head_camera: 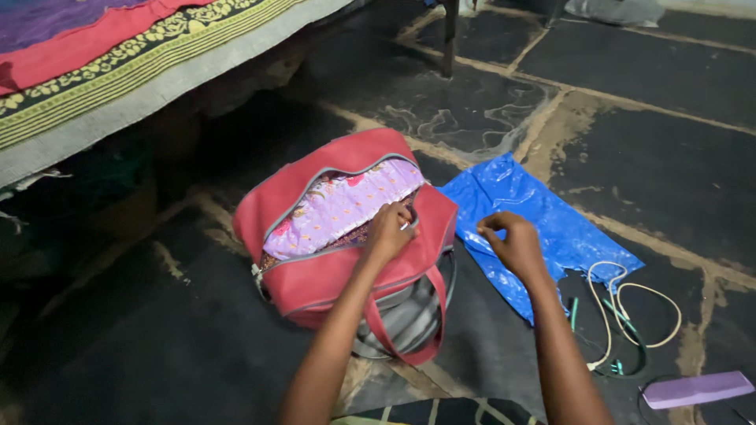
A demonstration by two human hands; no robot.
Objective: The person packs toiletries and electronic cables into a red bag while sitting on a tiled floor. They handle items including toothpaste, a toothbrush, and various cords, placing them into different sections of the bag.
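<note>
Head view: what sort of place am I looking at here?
Probably a room in a home, worked at floor level: a dark stone-slab floor, a bed edge with patterned coverings, and a red bag packed with cloth.

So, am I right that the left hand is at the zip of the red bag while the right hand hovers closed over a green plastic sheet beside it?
Not quite: the plastic sheet is blue, not green, as the head view shows. The rest holds: the left hand is at the zip of the red bag, and the right hand is closed over the sheet.
</note>
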